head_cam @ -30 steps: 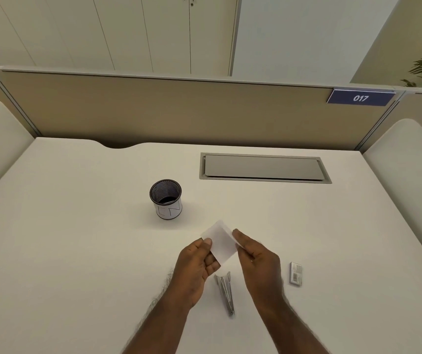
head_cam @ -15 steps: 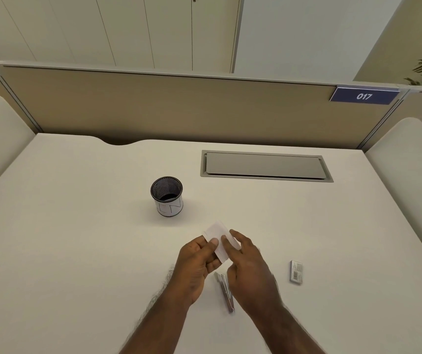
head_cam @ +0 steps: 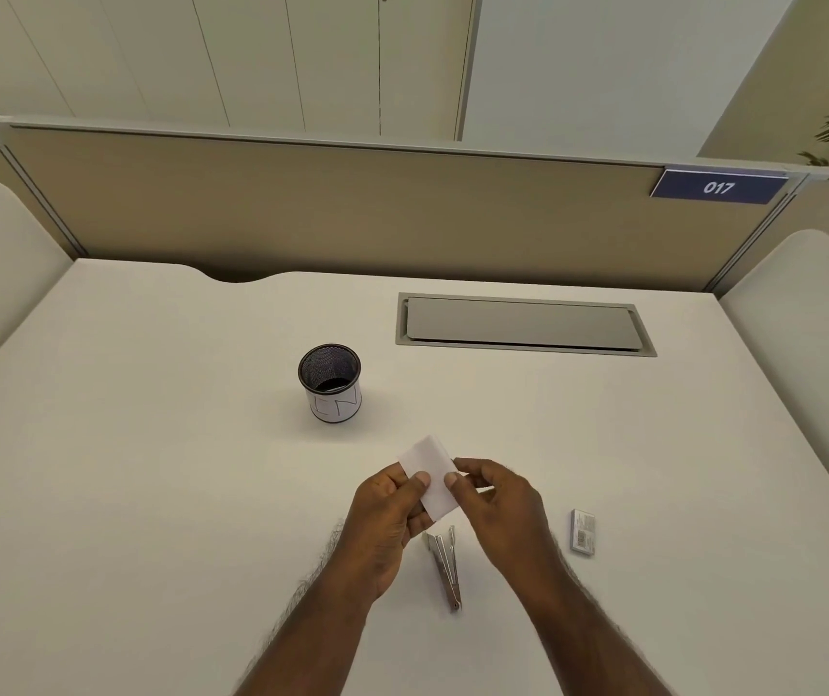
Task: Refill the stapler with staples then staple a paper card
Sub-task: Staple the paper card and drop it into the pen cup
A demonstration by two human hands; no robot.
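I have both hands, left hand (head_cam: 387, 519) and right hand (head_cam: 498, 509), pinching the paper card (head_cam: 430, 477), light and bendy, held by its edges above the slim metal stapler (head_cam: 445, 565) at 6 o'clock on the surface (head_cam: 151, 494)

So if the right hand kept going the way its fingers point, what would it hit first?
The right hand points left, so it would likely meet the card it pinches, then the left hand just beyond. Depth is hard to judge.
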